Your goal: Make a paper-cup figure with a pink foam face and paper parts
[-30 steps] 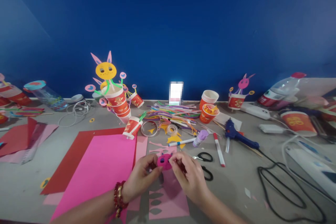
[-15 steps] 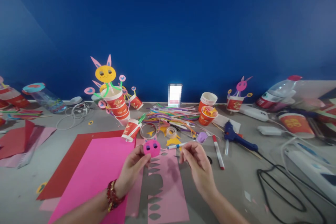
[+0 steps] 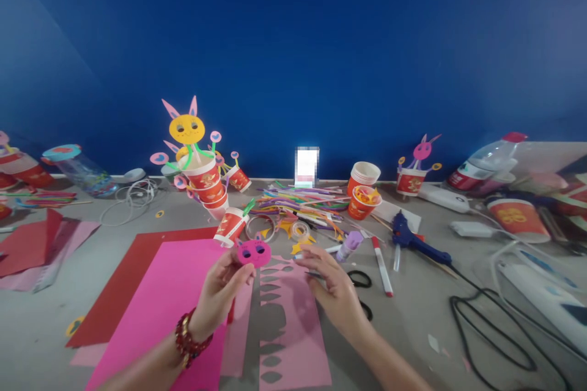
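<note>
The left hand pinched a pink paper face between thumb and fingers, while the right hand hovered empty, fingers loosely spread.

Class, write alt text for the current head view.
The left hand holds a pink paper face while the right hand hovers open near a cut pale pink sheet; beyond are coloured craft stems, red cups and a blue glue gun.

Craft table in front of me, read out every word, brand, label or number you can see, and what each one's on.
Nothing reads clearly.
Bottle, red label: too blurred.
Orange cup at far right, gold marking: too blurred.
Stacked red cups, gold prints: too small.
Bright panel: pixelated, unreadable.
</note>
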A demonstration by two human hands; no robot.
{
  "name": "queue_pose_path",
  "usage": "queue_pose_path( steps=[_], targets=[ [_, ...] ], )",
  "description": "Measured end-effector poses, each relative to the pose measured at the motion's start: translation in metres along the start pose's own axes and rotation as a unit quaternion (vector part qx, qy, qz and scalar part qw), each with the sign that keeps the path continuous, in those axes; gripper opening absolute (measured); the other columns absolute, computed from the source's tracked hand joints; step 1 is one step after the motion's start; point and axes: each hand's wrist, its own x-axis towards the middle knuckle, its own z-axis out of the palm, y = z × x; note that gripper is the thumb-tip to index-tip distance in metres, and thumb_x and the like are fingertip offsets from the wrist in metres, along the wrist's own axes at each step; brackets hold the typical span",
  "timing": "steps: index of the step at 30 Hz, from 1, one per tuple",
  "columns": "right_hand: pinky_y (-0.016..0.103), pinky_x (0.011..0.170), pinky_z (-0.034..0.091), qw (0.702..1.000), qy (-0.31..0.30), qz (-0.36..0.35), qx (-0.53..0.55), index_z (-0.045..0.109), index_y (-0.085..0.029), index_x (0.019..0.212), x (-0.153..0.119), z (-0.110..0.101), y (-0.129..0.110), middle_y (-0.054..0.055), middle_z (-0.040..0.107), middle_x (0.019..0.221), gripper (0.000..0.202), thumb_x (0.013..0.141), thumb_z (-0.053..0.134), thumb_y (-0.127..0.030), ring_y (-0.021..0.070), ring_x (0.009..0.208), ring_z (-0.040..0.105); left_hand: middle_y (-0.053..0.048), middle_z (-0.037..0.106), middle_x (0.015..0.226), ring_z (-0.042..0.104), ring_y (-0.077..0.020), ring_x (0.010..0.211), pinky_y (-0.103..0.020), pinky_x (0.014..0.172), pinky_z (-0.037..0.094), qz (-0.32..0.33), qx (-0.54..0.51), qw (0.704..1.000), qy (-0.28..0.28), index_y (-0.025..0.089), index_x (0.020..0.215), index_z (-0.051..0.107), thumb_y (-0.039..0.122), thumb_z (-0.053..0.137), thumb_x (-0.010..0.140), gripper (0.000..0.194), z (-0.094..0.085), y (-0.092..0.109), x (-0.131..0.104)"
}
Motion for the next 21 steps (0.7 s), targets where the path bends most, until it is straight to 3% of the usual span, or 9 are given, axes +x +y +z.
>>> queue_pose_path(
  steps=[3, 4, 8, 13, 16, 21],
  targets=[
    [0.026, 0.055, 0.050, 0.997, -0.041, 0.062, -0.020, 0.074, -0.018, 0.090, -0.004, 0.004, 0.001, 0.000, 0.063, 0.059, 0.027, 0.091, 0.056, -0.039, 0.0150, 0.049, 0.058, 0.000, 0.062, 0.067, 0.056, -0.0099, 0.057, -0.020, 0.055, 0.047, -0.090, -0.075, 0.989, -0.086, 0.016, 0.084, 0.065, 0.035, 0.074, 0.080, 0.022, 0.009, -0.008, 0.001],
    [0.026, 0.052, 0.049, 0.996, -0.041, 0.068, -0.027, 0.073, -0.018, 0.086, -0.006, 0.005, 0.001, 0.000, 0.062, 0.056, 0.029, 0.092, 0.055, -0.041, 0.0144, 0.045, 0.056, 0.000, 0.062, 0.067, 0.055, -0.0093, 0.056, -0.020, 0.054, 0.046, -0.115, -0.101, 0.982, -0.114, 0.016, 0.085, 0.065, 0.035, 0.075, 0.079, 0.022, 0.011, -0.011, 0.001],
    [0.034, 0.079, 0.053, 0.999, -0.047, 0.008, 0.016, 0.076, -0.022, 0.097, -0.007, 0.010, -0.005, 0.008, 0.074, 0.090, 0.025, 0.089, 0.062, -0.042, 0.0236, 0.084, 0.068, -0.002, 0.065, 0.068, 0.056, -0.0083, 0.055, -0.019, 0.055, 0.045, -0.174, -0.136, 0.953, -0.206, 0.014, 0.088, 0.067, 0.034, 0.076, 0.079, 0.024, 0.017, -0.017, -0.004],
    [0.044, 0.104, 0.041, 0.961, -0.183, 0.043, 0.203, 0.072, -0.031, 0.115, -0.011, 0.015, -0.021, 0.008, 0.063, 0.128, 0.031, 0.088, 0.065, -0.046, 0.0287, 0.124, 0.052, -0.003, 0.064, 0.058, 0.053, -0.0075, 0.045, -0.017, 0.047, 0.037, -0.255, -0.165, 0.902, -0.308, 0.010, 0.081, 0.070, 0.044, 0.083, 0.068, 0.038, 0.022, -0.011, -0.009],
    [0.048, 0.108, 0.035, 0.928, -0.215, 0.101, 0.287, 0.075, -0.029, 0.109, -0.017, 0.021, -0.024, 0.009, 0.056, 0.133, 0.033, 0.082, 0.071, -0.048, 0.0318, 0.131, 0.043, -0.002, 0.062, 0.053, 0.051, -0.0074, 0.042, -0.017, 0.044, 0.033, -0.292, -0.176, 0.875, -0.345, 0.010, 0.076, 0.070, 0.047, 0.084, 0.064, 0.041, 0.025, -0.011, -0.011],
    [0.048, 0.102, 0.039, 0.898, -0.203, 0.150, 0.360, 0.078, -0.023, 0.087, -0.022, 0.031, -0.022, 0.010, 0.054, 0.120, 0.029, 0.071, 0.082, -0.047, 0.0319, 0.121, 0.049, -0.002, 0.061, 0.051, 0.048, -0.0082, 0.039, -0.019, 0.043, 0.032, -0.334, -0.205, 0.850, -0.352, 0.011, 0.068, 0.068, 0.046, 0.085, 0.062, 0.040, 0.024, -0.020, -0.016]
  ],
)
